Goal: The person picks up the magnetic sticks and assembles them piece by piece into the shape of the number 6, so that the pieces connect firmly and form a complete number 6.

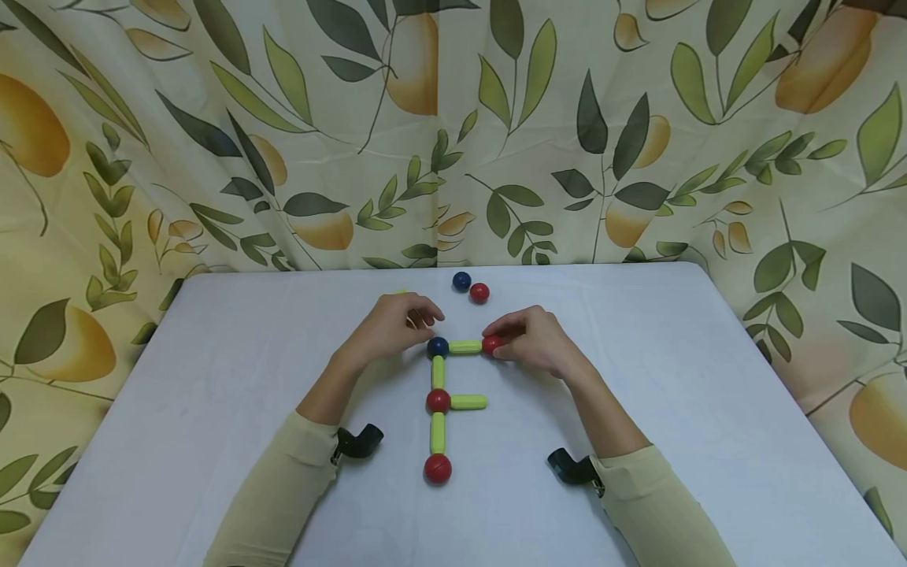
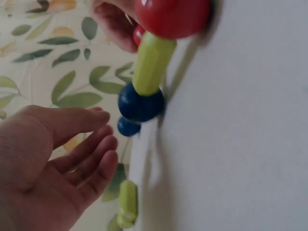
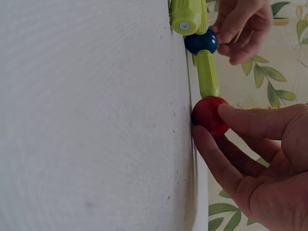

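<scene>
An F-shaped figure of yellow-green magnetic rods and balls lies on the white table. Its upright has a blue ball (image 1: 438, 347) at the top, a red ball (image 1: 438, 401) midway and another red ball (image 1: 438, 469) at the near end. My right hand (image 1: 538, 340) pinches the red ball (image 3: 210, 116) at the right end of the top rod (image 1: 465, 346) between thumb and fingers. Close beside the blue corner ball, my left hand (image 2: 62, 163) has its fingers loosely bent, holding nothing. A shorter arm, the middle rod (image 1: 469, 402), sticks out right with a bare end.
Behind the figure lie a loose blue ball (image 1: 462, 282) and a loose red ball (image 1: 479, 293). Past the left hand is a loose yellow-green rod (image 2: 127, 202), mostly hidden in the head view. A leaf-and-fruit patterned curtain (image 1: 524, 157) hangs along the table's back edge.
</scene>
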`<state>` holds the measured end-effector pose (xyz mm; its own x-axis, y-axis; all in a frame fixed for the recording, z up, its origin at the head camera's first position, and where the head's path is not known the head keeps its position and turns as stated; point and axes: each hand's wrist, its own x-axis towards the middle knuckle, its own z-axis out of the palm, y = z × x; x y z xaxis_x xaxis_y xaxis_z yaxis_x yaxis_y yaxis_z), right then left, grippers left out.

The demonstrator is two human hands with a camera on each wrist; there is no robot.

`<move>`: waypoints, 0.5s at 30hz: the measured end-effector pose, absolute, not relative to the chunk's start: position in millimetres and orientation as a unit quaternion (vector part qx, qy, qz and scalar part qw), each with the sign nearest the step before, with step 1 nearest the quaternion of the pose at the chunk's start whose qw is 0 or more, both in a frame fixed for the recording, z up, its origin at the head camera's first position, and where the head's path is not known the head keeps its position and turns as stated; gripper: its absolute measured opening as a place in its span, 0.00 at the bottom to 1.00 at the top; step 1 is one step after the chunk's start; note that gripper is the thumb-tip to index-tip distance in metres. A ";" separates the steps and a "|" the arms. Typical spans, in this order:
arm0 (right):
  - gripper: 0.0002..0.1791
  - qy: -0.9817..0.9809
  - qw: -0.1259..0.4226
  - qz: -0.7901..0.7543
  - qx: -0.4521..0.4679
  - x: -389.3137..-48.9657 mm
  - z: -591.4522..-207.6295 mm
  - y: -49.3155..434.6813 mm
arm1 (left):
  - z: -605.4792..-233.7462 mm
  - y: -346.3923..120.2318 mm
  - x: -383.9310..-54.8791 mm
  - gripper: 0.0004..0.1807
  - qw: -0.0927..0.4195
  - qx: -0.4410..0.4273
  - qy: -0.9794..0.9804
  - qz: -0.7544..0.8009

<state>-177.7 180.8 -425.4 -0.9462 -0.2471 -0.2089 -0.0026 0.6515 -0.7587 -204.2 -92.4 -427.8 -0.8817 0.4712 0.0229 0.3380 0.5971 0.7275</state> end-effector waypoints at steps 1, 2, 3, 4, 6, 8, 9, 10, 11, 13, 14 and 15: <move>0.15 0.897 0.148 -0.411 -0.070 -178.2 -425.9 180.9 | -430.6 -94.6 -206.1 0.13 0.077 0.216 0.891 0.391; 0.15 0.897 0.148 -0.411 -0.071 -178.2 -426.1 180.8 | -433.1 -96.7 -207.5 0.13 0.069 0.205 0.893 0.395; 0.15 0.897 0.148 -0.411 -0.072 -178.0 -426.1 180.7 | -435.4 -98.5 -208.9 0.13 0.063 0.191 0.895 0.398; 0.15 0.897 0.148 -0.411 -0.072 -177.8 -426.1 180.6 | -437.2 -100.0 -210.1 0.13 0.056 0.178 0.898 0.399; 0.15 0.896 0.148 -0.411 -0.072 -177.5 -425.8 180.4 | -439.7 -101.9 -212.1 0.14 0.042 0.155 0.905 0.393; 0.15 0.897 0.148 -0.411 -0.071 -176.8 -425.1 180.1 | -441.7 -102.6 -213.9 0.15 0.034 0.137 0.912 0.384; 0.15 0.897 0.148 -0.411 -0.071 -176.7 -424.8 180.0 | -442.2 -102.6 -214.4 0.16 0.031 0.127 0.916 0.380; 0.15 0.897 0.148 -0.410 -0.071 -176.6 -424.6 179.9 | -442.7 -102.4 -215.1 0.17 0.029 0.119 0.919 0.376; 0.15 0.897 0.147 -0.410 -0.071 -176.6 -424.4 179.9 | -442.9 -102.1 -215.5 0.18 0.027 0.111 0.921 0.373; 0.15 0.897 0.147 -0.410 -0.071 -176.5 -424.1 179.8 | -442.9 -101.7 -215.8 0.20 0.023 0.094 0.926 0.364; 0.15 0.897 0.147 -0.411 -0.071 -176.5 -424.0 179.7 | -442.6 -101.7 -215.7 0.21 0.020 0.089 0.928 0.361; 0.15 0.897 0.147 -0.411 -0.071 -176.4 -424.1 179.7 | -442.6 -101.6 -215.8 0.21 0.017 0.083 0.929 0.360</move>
